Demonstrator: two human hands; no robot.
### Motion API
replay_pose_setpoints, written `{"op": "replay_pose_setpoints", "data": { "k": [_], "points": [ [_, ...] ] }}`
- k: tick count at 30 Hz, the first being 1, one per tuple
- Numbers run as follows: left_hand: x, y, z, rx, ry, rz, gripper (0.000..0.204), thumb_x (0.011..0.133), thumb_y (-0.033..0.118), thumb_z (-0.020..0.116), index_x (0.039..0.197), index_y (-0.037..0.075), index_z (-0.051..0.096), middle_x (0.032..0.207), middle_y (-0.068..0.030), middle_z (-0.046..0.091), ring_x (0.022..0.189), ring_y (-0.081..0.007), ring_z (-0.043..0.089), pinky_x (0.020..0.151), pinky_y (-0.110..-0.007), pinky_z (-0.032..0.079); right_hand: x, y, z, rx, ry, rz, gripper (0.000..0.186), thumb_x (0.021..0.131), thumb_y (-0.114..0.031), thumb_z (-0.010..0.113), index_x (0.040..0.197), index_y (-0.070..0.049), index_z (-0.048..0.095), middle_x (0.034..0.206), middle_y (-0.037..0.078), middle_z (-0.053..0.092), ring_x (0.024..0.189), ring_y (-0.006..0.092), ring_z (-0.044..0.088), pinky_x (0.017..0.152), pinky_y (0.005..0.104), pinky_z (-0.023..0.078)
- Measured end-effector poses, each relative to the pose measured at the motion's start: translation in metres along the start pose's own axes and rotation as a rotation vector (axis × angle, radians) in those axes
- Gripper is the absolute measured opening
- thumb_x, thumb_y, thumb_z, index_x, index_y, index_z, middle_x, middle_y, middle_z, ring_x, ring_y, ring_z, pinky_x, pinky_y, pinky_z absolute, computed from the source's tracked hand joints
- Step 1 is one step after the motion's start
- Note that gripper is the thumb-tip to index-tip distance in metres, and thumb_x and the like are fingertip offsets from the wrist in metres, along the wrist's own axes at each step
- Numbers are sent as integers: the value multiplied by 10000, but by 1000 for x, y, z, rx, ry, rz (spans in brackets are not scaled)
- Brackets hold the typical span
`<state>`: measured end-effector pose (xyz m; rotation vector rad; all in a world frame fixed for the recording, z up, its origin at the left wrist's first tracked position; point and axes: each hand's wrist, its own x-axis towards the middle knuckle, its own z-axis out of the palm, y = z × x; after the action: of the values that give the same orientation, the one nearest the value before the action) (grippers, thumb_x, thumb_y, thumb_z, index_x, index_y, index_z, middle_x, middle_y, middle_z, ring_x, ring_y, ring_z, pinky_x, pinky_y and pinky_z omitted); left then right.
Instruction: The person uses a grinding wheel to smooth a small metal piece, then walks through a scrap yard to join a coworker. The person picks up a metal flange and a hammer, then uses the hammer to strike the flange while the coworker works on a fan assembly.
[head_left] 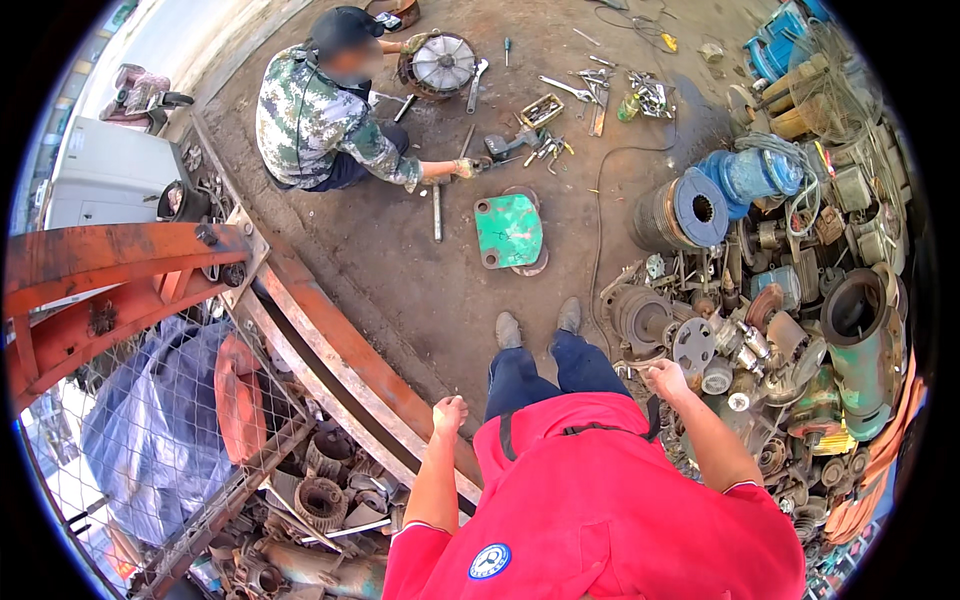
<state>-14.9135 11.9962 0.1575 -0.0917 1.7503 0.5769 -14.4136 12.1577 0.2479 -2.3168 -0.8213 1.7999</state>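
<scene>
My left hand is closed in a loose fist left of my waist, with nothing seen in it. On the other side, my right hand is curled shut beside the scrap pile, apparently holding nothing. Ahead of my shoes lies a green metal plate with corner holes, resting on a round base. A squatting co-worker in a camouflage jacket and gloves has one hand at a round finned metal housing. The co-worker's other hand reaches to a tool by a dark power drill.
A hammer, a large wrench, a wooden parts box and several hand tools lie on the ground. Motor parts crowd the right. An orange steel beam and a wire mesh fence stand left. A cable crosses the ground.
</scene>
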Motion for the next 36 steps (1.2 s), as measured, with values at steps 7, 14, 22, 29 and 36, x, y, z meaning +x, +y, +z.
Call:
{"op": "replay_pose_setpoints", "data": {
  "k": [7, 14, 22, 29, 36],
  "points": [
    [-6, 2, -1, -2, 17, 18, 269, 933, 207, 579, 1034, -38, 626, 810, -79, 667, 623, -132, 603, 489, -244, 436, 10, 17, -3, 13, 25, -25, 280, 868, -39, 584, 1136, 30, 542, 764, 65, 605, 536, 122, 521, 461, 256, 384],
    [-6, 9, 3, -31, -13, 37, 247, 932, 208, 584, 1016, -20, 625, 795, -61, 657, 613, -119, 596, 490, -241, 434, 7, 11, 3, -26, 30, -38, 219, 865, -41, 572, 1073, 25, 583, 767, 60, 614, 534, 110, 518, 465, 257, 389],
    [-12, 11, 4, -12, 8, 23, 255, 930, 205, 582, 1035, -25, 621, 812, -74, 663, 632, -124, 606, 499, -240, 441, 8, 18, 1, -9, 57, -22, 235, 840, -93, 587, 1030, 34, 639, 761, 77, 651, 584, 133, 594, 523, 293, 452],
    [-6, 7, -4, 32, -15, 3, 277, 959, 225, 565, 1118, 0, 594, 859, -65, 665, 685, -126, 626, 561, -248, 498, 10, 15, 2, -53, 39, -40, 275, 861, -47, 555, 1122, 37, 560, 813, 89, 656, 554, 118, 549, 470, 253, 412],
    [-11, 13, -9, 65, -2, 8, 294, 955, 242, 571, 1135, 13, 611, 904, -73, 685, 734, -142, 650, 609, -263, 522, -2, 2, 13, -55, 67, -43, 293, 850, -67, 562, 1121, 45, 581, 814, 97, 664, 576, 134, 578, 500, 272, 438]
  ]
}}
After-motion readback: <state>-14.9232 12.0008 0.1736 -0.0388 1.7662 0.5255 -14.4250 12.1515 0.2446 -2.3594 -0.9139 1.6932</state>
